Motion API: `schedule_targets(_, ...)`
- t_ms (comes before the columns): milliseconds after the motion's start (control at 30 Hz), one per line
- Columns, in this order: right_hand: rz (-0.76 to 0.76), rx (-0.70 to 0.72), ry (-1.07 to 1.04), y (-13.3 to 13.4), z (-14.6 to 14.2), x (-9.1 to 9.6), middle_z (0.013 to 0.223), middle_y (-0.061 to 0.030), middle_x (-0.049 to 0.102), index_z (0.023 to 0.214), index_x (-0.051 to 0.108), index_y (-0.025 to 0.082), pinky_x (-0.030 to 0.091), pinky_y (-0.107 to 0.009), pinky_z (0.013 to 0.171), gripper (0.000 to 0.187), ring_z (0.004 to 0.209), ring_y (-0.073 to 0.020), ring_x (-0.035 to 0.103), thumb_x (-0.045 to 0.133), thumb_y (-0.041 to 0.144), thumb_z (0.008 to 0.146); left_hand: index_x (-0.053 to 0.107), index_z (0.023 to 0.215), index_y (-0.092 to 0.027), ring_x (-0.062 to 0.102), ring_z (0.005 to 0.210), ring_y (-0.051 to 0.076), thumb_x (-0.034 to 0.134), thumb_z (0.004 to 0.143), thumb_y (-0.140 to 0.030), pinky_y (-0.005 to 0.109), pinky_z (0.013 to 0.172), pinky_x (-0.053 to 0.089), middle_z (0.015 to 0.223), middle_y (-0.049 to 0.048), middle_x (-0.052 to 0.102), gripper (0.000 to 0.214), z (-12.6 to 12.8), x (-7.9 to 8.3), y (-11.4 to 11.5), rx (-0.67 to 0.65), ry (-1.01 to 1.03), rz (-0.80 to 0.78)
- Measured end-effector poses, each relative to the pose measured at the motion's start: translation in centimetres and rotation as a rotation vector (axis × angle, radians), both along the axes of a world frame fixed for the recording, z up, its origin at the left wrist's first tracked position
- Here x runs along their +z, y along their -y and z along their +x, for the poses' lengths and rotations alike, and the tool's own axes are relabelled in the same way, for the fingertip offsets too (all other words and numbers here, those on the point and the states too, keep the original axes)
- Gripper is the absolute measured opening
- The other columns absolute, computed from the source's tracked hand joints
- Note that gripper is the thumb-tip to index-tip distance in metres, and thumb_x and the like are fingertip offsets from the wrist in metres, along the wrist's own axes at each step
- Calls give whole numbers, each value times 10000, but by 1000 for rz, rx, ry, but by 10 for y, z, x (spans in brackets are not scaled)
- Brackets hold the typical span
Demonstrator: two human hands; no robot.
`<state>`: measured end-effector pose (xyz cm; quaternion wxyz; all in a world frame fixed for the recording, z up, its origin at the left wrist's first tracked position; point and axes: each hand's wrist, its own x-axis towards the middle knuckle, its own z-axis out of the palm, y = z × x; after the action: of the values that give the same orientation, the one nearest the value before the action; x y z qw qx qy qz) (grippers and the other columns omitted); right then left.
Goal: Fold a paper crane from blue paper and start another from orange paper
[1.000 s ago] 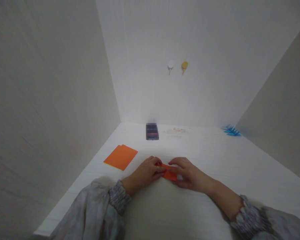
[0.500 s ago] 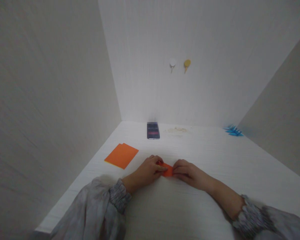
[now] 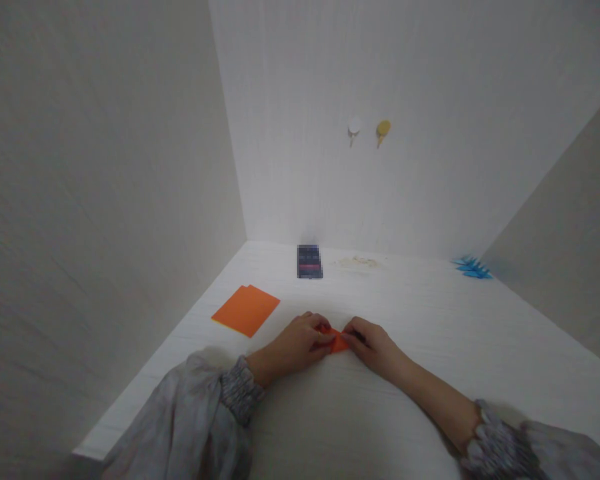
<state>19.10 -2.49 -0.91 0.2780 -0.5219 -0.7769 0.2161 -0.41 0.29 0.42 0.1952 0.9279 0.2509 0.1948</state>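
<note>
A small folded piece of orange paper (image 3: 337, 342) lies on the white table (image 3: 430, 320) between my two hands. My left hand (image 3: 295, 343) pinches its left end, fingers curled together. My right hand (image 3: 370, 343) presses down on its right end with closed fingers. Only a small triangle of the paper shows between the fingertips. Both wrists rest on the table, in grey patterned sleeves.
A flat stack of orange paper squares (image 3: 246, 309) lies to the left. A dark phone (image 3: 309, 261) lies near the back wall. Blue folded paper pieces (image 3: 473, 267) sit at the back right corner. Two round hooks, white (image 3: 353, 128) and yellow (image 3: 383, 129), hang on the back wall.
My right hand has slid left over the orange paper, so less of it shows now. My left hand has kept its hold at the left end.
</note>
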Motion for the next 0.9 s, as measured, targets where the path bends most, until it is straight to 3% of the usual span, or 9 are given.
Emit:
schedule_targets(233,24,-33,90,0,-7,3,704,-39,570,725,556,170,395,-267,606,173,662,-154,512,409,205,809,631,965,-210,460,922,201,456,771,-178,337,833,347,1024,65,541,263,2,-1,0,19,3,0)
schedule_targets(567,50,-85,155,-2,-8,-4,711,-38,569,750,530,168,375,-259,590,87,653,-154,507,452,188,781,562,1086,-270,475,895,186,489,694,-97,311,815,363,999,38,553,435,0,8,3,31,12,-88)
schedule_targets(900,39,-128,194,0,-11,0,667,-24,541,688,475,179,345,-248,556,66,603,-144,474,473,172,754,642,953,-250,483,874,182,495,772,-206,308,796,362,983,44,575,237,-3,4,1,-22,-7,9)
